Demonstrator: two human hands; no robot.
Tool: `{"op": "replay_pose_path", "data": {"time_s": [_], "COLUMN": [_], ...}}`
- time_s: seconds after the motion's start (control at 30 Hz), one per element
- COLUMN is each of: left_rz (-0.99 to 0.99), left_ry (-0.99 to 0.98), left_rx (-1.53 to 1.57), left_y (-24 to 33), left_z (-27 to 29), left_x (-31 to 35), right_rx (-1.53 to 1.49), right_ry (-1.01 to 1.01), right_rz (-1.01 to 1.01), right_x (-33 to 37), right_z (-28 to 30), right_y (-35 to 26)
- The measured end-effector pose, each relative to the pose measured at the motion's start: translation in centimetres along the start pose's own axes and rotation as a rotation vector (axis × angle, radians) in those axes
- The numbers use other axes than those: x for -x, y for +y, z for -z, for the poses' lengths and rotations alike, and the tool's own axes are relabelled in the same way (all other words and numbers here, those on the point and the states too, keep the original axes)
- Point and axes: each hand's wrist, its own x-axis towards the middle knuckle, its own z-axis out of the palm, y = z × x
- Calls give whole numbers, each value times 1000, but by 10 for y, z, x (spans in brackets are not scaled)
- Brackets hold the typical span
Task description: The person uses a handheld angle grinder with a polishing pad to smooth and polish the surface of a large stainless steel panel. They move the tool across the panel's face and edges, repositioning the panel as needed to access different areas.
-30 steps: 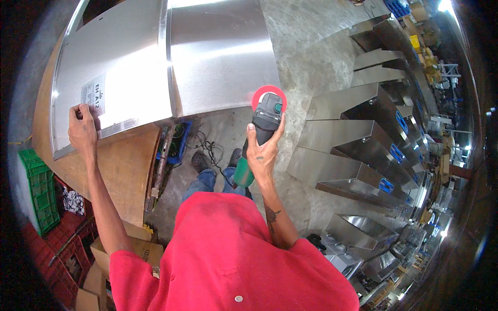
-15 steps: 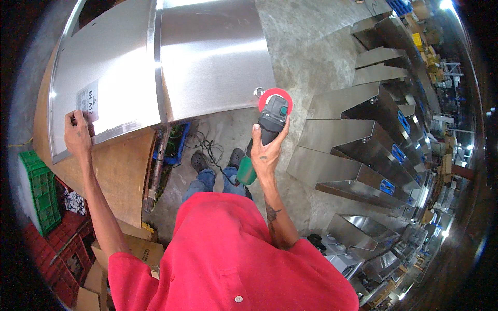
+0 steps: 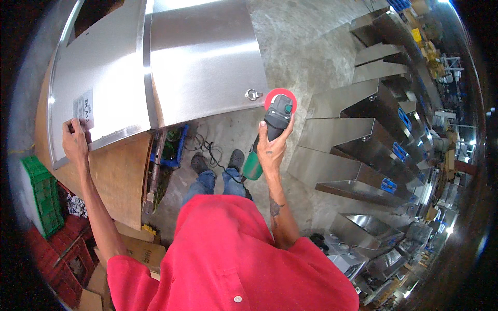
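A large stainless steel piece point(image 3: 202, 78), folded along a raised seam, lies at the upper left. My left hand point(image 3: 76, 141) has its fingers curled at the near left edge of this steel piece, beside a pale printed label point(image 3: 84, 110). What the fingertips press on is partly hidden. My right hand point(image 3: 272, 150) is wrapped round the body of an angle grinder point(image 3: 279, 115) with a black head, green tail and red disc point(image 3: 269, 97). The disc stands beside the steel piece's near right corner, close to a small round metal latch point(image 3: 253, 95). Whether it touches or spins I cannot tell.
Under the steel piece is a wooden board point(image 3: 116, 181). A blue crate point(image 3: 181, 142) and a looping black cord point(image 3: 207, 147) lie near my feet. Several angular steel housings point(image 3: 337, 135) line the right. Green point(image 3: 44, 197) and red crates point(image 3: 57, 259) stand at left, with cardboard boxes nearby.
The steel piece has shifted slightly left and nearer, my left hand moving with it. My right hand and the grinder have moved a little right, so the disc is farther from the latch.
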Motion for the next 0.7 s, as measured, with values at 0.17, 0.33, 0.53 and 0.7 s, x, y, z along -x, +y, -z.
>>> {"op": "replay_pose_path", "data": {"time_s": [0.17,0.33,0.53,0.7], "left_rz": [41,-90,-484,-1025], "left_ry": [-13,-7,238,-285], "left_rx": [-23,41,137,64], "left_y": [10,-10,72,200], "left_z": [0,1,22,7], "left_x": [1,-6,79,232], "right_rx": [27,-68,-235,-397], "right_ry": [132,100,100,66], "right_rz": [95,-126,-234,-336], "right_x": [-25,-41,-30,-17], "right_z": [5,22,45,72], "right_y": [36,58,113,134]}}
